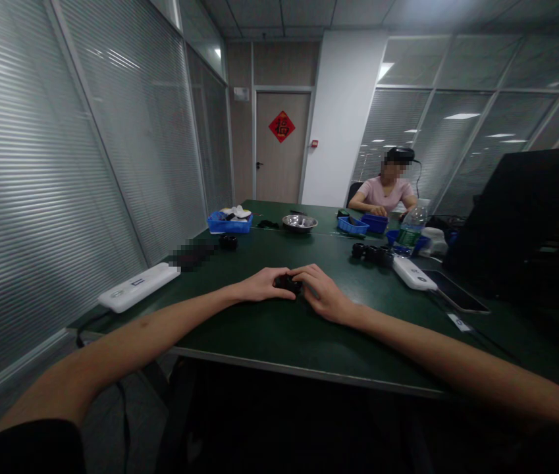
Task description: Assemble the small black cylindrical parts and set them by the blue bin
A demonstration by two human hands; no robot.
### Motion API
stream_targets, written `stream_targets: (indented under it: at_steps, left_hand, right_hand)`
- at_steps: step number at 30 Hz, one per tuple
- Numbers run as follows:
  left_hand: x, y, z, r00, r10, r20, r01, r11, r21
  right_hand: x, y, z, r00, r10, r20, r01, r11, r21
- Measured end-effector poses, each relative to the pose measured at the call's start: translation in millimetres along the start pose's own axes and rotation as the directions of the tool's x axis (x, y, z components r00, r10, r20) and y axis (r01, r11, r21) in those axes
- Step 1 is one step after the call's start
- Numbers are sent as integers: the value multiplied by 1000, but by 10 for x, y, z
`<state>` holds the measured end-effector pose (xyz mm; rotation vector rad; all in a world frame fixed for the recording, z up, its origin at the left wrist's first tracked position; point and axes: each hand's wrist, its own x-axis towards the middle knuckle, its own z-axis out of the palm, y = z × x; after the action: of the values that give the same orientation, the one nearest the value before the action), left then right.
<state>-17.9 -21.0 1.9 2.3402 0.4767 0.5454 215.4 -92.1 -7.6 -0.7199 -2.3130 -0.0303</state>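
Note:
Near the middle of the green table [259, 332], my left hand [262, 284] is closed around a small black round part [286, 283], thumb on the near side and fingers on the far side. From the right, my right hand [326, 295] grips the same part with bent fingertips. Its exact kind is too dark and covered to make out. A similar black round part [228, 242] lies farther off to the left, and several more black parts [371, 253] stand in a row to the right.
Beyond my hands are a metal bowl [299, 224], a blue basket [230, 222] with items and a smaller blue basket [352, 226]. White power banks [141, 286] flank both sides. A water bottle [410, 230], phone [457, 291] and dark monitor [521, 224] stand right. A person [388, 191] sits opposite.

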Motion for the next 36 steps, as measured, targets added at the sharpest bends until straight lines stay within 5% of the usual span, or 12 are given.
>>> stream_targets:
  at_steps: [36]
  left_hand:
    - [-3, 63, 0, 1000, -6, 9, 6, 1000, -31]
  right_hand:
    - [3, -69, -30, 1000, 9, -8, -9, 1000, 11]
